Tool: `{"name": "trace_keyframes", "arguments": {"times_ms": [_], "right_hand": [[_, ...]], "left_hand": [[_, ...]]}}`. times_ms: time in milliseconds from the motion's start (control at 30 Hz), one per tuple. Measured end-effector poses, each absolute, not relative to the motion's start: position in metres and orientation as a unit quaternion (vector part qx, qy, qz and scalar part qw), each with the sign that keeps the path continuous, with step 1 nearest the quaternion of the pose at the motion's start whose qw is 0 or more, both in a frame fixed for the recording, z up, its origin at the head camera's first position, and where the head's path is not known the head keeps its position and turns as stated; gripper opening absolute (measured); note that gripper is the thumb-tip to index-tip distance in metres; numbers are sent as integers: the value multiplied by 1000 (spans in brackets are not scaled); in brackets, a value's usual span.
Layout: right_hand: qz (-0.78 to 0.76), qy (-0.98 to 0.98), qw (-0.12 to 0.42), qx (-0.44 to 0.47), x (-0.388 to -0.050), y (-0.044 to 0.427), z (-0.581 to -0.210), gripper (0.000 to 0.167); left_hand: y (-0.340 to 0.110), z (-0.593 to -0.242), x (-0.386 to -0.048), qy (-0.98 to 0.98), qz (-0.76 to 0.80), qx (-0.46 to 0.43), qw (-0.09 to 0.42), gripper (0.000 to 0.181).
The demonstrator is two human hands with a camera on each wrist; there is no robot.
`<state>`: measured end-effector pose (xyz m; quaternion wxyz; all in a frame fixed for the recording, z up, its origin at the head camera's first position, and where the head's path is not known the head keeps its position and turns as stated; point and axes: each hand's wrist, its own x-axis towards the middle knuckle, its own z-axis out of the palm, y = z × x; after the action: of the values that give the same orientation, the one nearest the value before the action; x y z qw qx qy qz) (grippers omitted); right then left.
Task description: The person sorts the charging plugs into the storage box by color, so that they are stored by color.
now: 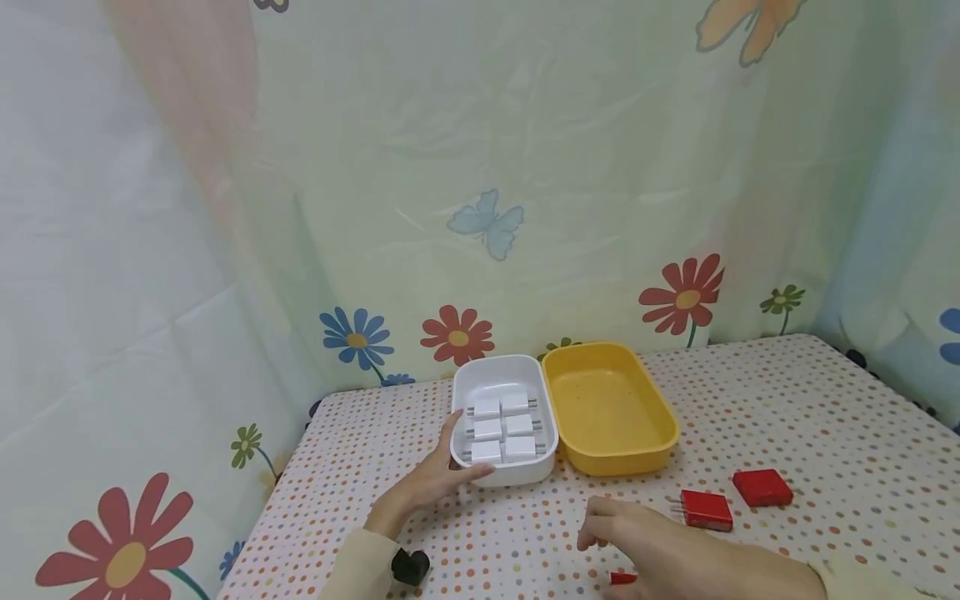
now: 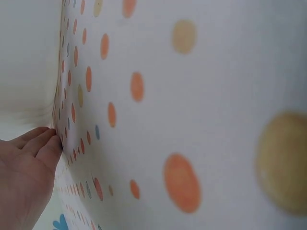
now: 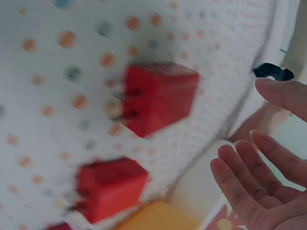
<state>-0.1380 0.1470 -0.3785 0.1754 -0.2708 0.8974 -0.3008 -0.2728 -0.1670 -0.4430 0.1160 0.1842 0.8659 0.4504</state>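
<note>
A white plastic tray (image 1: 543,467) holds several white plug-in chargers (image 1: 487,430) set in two columns, their prongs facing outward. My left hand (image 1: 427,483) lies against the tray's left side, with its thumb by the front rim. Its fingers (image 2: 41,139) look straight in the left wrist view. My right hand (image 1: 645,542) hovers over the table near the red chargers, holding nothing, fingers loosely bent. One red charger (image 1: 707,510) has prongs pointing left; another red charger (image 1: 762,487) lies behind it. Part of a third red piece (image 1: 622,577) shows beside the right hand, which covers the rest.
A yellow tray (image 1: 660,454) with nothing in it stands against the white tray's right side. The dotted tablecloth (image 1: 847,433) covers the table. A flowered curtain (image 1: 585,275) hangs behind and at both sides. A black object (image 1: 410,567) sits at the left wrist.
</note>
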Motion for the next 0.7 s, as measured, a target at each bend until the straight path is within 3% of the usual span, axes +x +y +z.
{"name": "trace_keyframes", "arguments": {"times_ms": [133, 367, 700], "right_hand": [[-311, 892, 186, -268, -135, 161, -407, 29], [-306, 893, 163, -288, -168, 196, -504, 35], [-376, 866, 183, -275, -173, 206, -520, 29]], "left_hand": [[-167, -445, -273, 864, 453, 187, 117, 120], [-168, -445, -273, 863, 450, 194, 120, 118], [-168, -446, -272, 858, 459, 200, 118, 119]]}}
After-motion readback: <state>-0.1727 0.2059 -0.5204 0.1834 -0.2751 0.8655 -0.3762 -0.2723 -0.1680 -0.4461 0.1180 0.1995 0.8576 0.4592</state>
